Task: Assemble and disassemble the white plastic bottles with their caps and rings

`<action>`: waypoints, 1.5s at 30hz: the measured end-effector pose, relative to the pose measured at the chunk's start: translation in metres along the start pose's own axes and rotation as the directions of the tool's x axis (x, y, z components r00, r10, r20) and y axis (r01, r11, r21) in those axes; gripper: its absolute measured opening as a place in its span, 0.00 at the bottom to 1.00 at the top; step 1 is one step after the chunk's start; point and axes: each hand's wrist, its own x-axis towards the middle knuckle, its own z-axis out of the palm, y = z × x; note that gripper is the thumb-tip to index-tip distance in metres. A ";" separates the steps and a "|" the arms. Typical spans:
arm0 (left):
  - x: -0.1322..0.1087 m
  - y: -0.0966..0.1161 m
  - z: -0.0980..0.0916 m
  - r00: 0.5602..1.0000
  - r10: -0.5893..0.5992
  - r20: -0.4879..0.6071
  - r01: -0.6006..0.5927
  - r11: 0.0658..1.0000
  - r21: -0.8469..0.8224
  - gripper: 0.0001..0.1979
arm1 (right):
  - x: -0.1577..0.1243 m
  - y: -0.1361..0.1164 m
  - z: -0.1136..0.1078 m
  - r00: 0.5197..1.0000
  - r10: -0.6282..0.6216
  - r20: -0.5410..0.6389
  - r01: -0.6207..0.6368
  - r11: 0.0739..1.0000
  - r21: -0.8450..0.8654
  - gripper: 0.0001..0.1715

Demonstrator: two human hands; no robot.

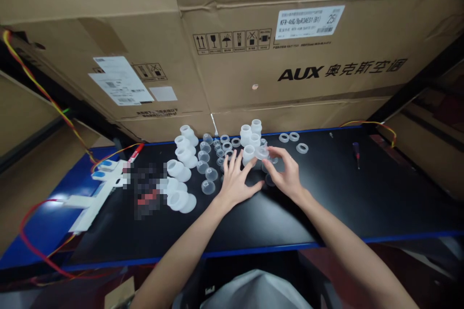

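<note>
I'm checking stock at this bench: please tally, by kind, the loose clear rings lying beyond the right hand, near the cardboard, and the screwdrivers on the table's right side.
Clear rings: 3
Screwdriver: 1
Total: 4

At nine o'clock from the hands, a dark and red shape (147, 181) is too blurred for me to name. The bare left hand (235, 181) partly hides small clear plastic pieces (220, 161) at its eleven o'clock; the bare right hand (287, 171) covers one edge of a translucent plastic ring (261, 153) at its ten. The brown cardboard box (232, 77) runs out of view at twelve.
</note>
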 end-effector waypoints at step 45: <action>0.007 -0.001 -0.021 0.849 -0.018 0.528 0.498 -0.309 -0.810 0.29 | 0.017 -0.003 -0.029 0.851 0.178 0.494 -0.315 0.926 0.209 0.33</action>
